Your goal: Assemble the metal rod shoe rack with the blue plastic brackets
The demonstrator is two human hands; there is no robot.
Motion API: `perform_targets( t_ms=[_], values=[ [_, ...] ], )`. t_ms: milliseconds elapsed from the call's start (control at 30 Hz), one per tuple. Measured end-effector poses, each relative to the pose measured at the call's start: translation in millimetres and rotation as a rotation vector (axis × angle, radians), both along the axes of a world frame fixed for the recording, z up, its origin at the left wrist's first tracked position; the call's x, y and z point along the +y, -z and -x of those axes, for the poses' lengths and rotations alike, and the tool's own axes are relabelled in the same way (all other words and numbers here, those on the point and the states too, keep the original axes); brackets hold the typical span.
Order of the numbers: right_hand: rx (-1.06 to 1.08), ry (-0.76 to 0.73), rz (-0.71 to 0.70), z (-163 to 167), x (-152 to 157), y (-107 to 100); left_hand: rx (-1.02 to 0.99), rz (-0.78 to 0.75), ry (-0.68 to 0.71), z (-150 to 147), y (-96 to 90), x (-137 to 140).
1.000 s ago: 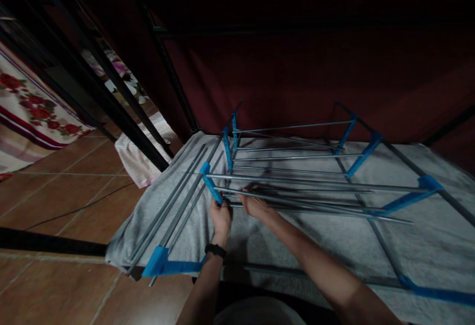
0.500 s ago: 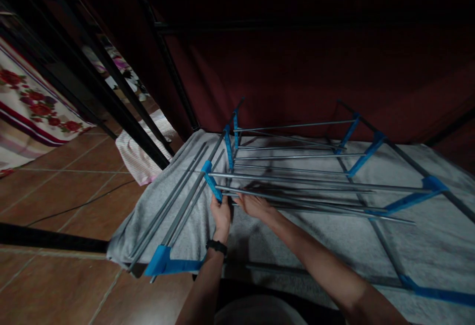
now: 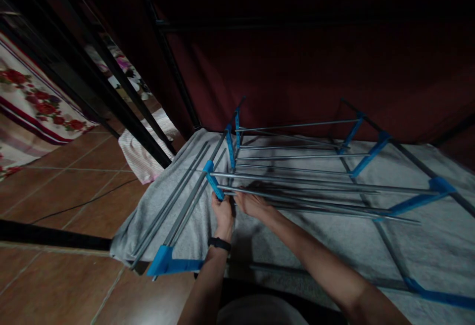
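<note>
A rack of grey metal tubes (image 3: 304, 179) joined by blue plastic brackets lies on a grey blanket (image 3: 282, 246). At its left side my left hand (image 3: 222, 213), with a dark band on the wrist, is closed around the lower end of a blue bracket (image 3: 214, 182). Right beside it, my right hand (image 3: 250, 203) wraps a metal tube close to that bracket, its fingers partly hidden behind the upper tubes. Whether the tube's end sits in the bracket cannot be made out. More blue brackets (image 3: 371, 154) hold the tubes at the right side.
Loose tubes (image 3: 170, 201) lie along the blanket's left part. Black metal posts (image 3: 122, 80) stand at the left, above a tiled floor (image 3: 85, 191) with a cable. A dark red curtain (image 3: 297, 77) hangs behind. Striped cloth (image 3: 144, 152) lies beyond the posts.
The view has shifted slightly, so everything sits a little further right. Both hands keep nearly the same place and grip at the bracket.
</note>
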State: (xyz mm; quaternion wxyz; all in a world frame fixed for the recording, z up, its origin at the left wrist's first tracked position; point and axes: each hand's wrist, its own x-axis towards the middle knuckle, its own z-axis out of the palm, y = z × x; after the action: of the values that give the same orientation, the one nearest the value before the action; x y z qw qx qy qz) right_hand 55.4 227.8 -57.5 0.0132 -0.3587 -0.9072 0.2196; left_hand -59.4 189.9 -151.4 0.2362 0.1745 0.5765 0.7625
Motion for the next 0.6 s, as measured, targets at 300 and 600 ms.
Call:
perform_targets(
  t_ms=[300, 600],
  values=[
    [0.168, -0.012, 0.057, 25.1, -1.0, -6.7, -0.071, -0.129, 0.01, 1.9, 15.5, 4.2],
    [0.122, 0.036, 0.13, 28.0, -2.7, -11.6, 0.052, 0.014, -0.033, -2.7, 6.9, -1.9]
  ],
)
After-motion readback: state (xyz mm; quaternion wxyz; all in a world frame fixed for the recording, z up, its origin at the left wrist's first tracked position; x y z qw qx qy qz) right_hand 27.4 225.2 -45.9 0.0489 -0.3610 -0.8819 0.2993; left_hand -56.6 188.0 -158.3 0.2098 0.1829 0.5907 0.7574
